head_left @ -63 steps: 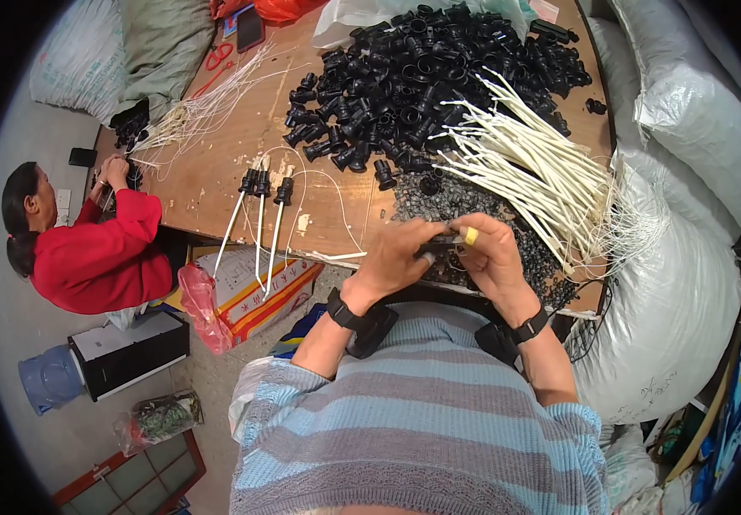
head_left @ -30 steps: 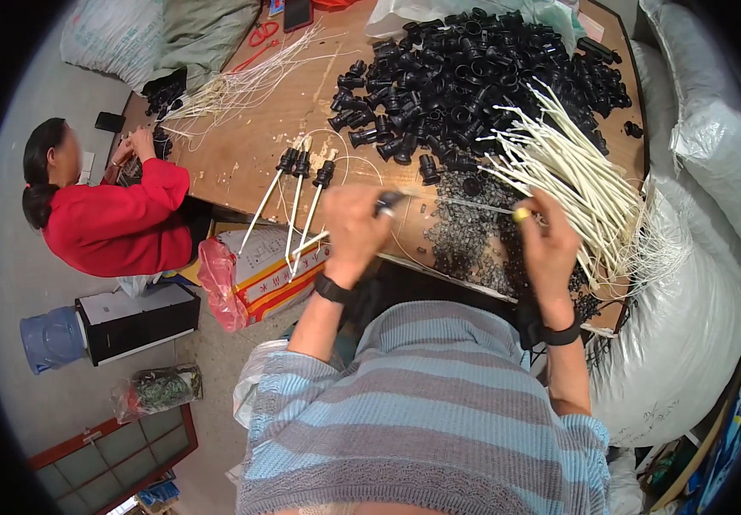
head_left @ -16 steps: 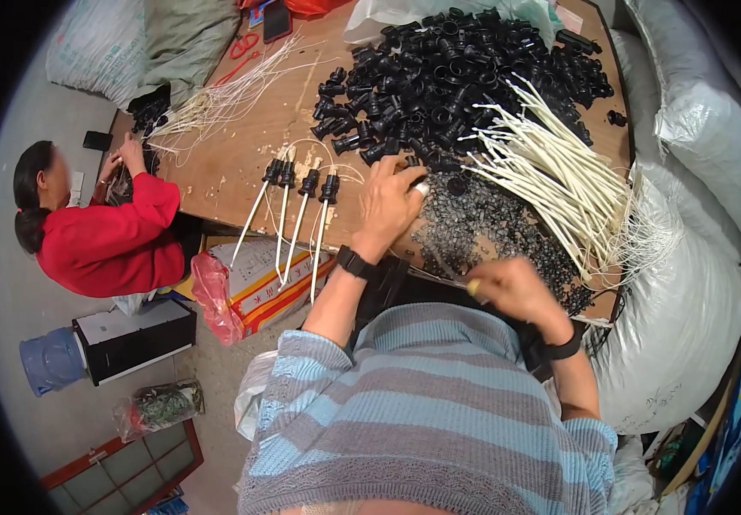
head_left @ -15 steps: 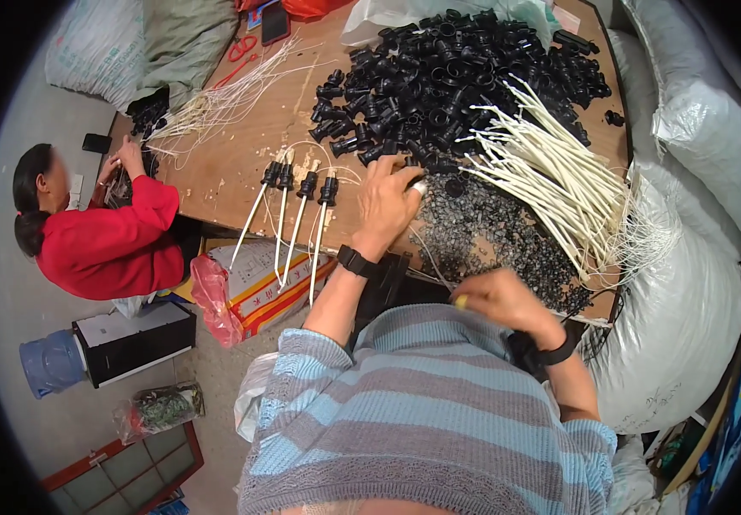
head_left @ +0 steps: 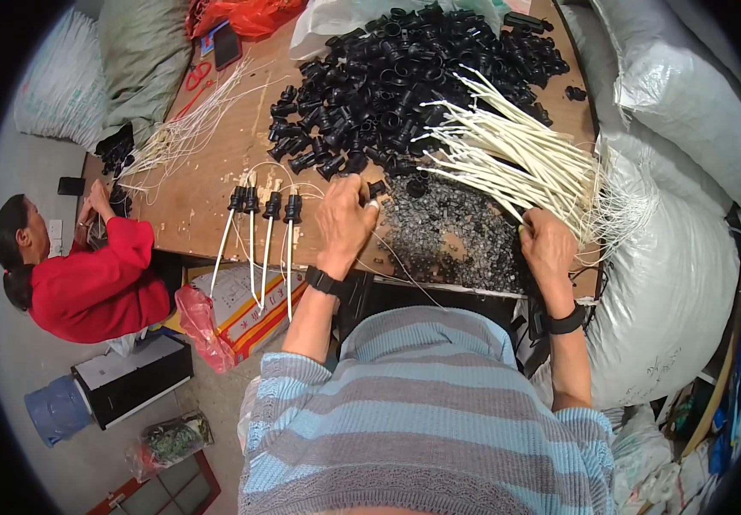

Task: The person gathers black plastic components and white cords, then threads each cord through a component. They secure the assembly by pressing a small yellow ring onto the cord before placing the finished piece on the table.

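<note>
four sockets (head_left: pixel 272 205) lie near the left hand (head_left: pixel 344 221); white tubes (head_left: pixel 521 159) near the right hand (head_left: pixel 550 244); fingers' grip unclear.

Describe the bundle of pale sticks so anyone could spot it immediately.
On the wooden table, find the big heap of black fittings. The bundle of pale sticks lies against its near right side, by the person's right hand. Unlike the dark heap, it is cream-white, long and slender, with thin white wires trailing from its right end.
</note>
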Motion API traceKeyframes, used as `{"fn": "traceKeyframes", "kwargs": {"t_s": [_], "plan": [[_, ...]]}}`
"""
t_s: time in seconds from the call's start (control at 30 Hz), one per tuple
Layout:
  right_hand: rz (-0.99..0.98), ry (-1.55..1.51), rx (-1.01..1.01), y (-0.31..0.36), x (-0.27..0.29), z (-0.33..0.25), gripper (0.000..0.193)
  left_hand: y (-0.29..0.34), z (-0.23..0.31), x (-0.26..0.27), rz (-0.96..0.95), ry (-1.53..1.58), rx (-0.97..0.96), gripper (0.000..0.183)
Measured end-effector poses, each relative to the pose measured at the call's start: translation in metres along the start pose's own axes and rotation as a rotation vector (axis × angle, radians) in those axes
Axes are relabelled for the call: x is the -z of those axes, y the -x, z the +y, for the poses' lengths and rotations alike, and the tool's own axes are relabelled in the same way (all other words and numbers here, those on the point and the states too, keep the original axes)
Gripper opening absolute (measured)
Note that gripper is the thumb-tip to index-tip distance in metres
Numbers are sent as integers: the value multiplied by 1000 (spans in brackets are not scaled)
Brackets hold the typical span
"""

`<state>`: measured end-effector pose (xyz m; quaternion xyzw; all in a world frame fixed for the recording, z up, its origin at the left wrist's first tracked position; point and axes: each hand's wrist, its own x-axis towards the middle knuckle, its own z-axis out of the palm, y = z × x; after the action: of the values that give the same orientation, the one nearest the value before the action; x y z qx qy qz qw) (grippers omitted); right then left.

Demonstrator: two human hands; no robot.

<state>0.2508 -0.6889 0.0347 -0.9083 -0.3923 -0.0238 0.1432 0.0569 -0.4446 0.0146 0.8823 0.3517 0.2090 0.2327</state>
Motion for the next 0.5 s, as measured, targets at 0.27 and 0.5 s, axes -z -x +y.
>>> {"fn": "traceKeyframes", "kwargs": {"t_s": [0.27, 0.5], "plan": [[-3, -349, 294, -4, 18, -44, 22, 12, 9, 12, -178, 464, 239, 28], [-94, -407, 440, 6, 6, -52, 20, 10, 9, 15, -230, 411, -199, 33]]}}
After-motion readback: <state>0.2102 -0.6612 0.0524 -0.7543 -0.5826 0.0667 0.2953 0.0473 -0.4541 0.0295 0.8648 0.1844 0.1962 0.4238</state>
